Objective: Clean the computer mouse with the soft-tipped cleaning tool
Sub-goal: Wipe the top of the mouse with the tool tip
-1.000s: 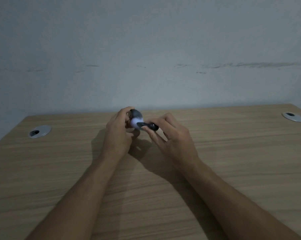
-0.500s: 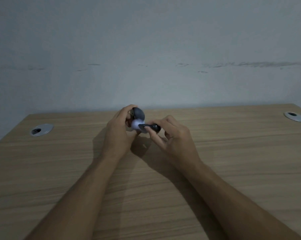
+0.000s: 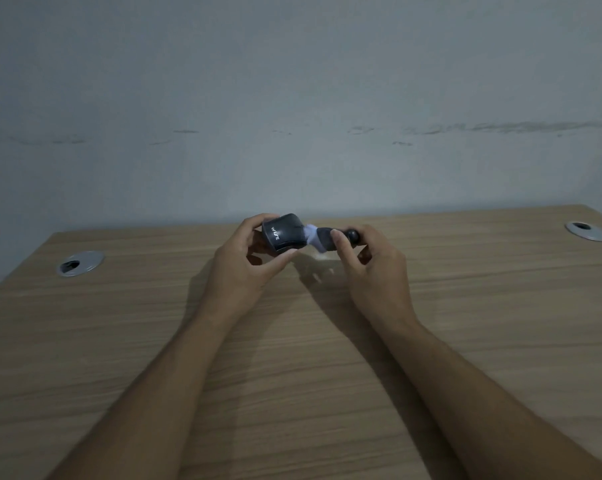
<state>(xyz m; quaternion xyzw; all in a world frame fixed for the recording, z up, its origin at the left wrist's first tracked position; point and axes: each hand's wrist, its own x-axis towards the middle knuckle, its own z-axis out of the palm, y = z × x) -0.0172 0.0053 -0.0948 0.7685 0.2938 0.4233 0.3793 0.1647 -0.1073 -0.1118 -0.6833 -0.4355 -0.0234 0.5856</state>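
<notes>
mouse (image 3: 285, 234): dark, held above the desk, tilted, white lettering toward camera | brush (image 3: 324, 239): pale soft tip touching the mouse's right end | left hand (image 3: 246, 268): fingers wrapped around the mouse | right hand (image 3: 369, 268): pinching the brush's dark handle | desk (image 3: 292, 375): wood-grain, a round cable hole (image 3: 80, 263) at left, another cable hole (image 3: 587, 231) at right

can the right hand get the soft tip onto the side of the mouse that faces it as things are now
Probably yes. The right hand holds the cleaning tool with its pale tip right at the mouse, which the left hand holds up off the table. Nothing stands between them.
</notes>
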